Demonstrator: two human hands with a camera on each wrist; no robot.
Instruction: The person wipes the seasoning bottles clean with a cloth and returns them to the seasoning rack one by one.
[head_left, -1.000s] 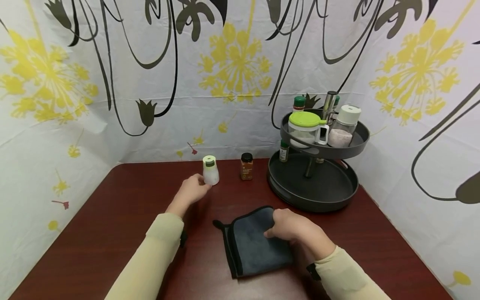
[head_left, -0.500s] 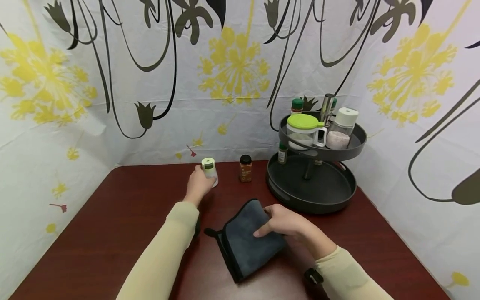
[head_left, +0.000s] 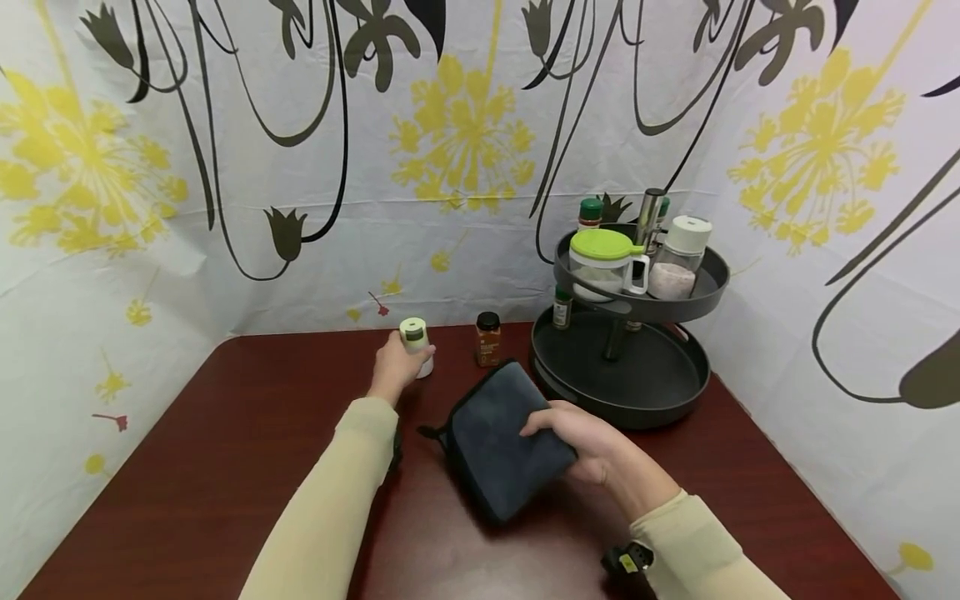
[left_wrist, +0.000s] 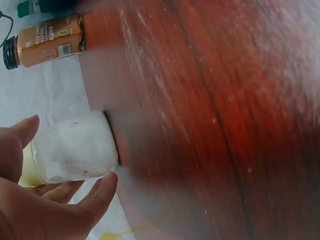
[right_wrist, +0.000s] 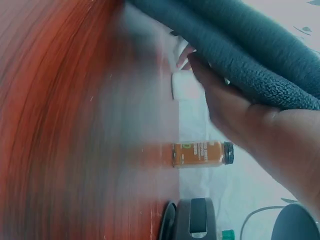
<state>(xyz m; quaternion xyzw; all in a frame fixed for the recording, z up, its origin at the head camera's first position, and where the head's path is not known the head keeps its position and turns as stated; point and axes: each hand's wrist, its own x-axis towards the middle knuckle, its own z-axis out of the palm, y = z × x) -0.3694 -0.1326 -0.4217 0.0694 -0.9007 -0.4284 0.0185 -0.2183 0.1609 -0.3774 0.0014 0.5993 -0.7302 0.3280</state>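
Note:
My left hand (head_left: 396,367) has its thumb and fingers around a small white bottle with a pale green top (head_left: 414,332), near the table's back edge. In the left wrist view the white body of the bottle (left_wrist: 75,147) shows between thumb and fingers, its base close to the tabletop. A folded dark grey cloth with black edging and a hanging loop (head_left: 502,433) is gripped by my right hand (head_left: 588,442), thumb on top and the other fingers beneath. Tilted, it hangs over the middle of the table. Its thick folded layers (right_wrist: 250,45) fill the right wrist view's upper right.
A spice jar with a black cap (head_left: 487,340) stands just right of the white bottle. Farther right is a two-tier dark tray (head_left: 652,387). Its upper tier carries a green-lidded pot (head_left: 602,265) and a white-capped jar (head_left: 678,262). Patterned sheeting (head_left: 300,300) rises behind the table.
My left hand has reached onto the white bottle and closed around it. The right hand has lifted the cloth off the table and tilted it, its upper corner rising toward the back.

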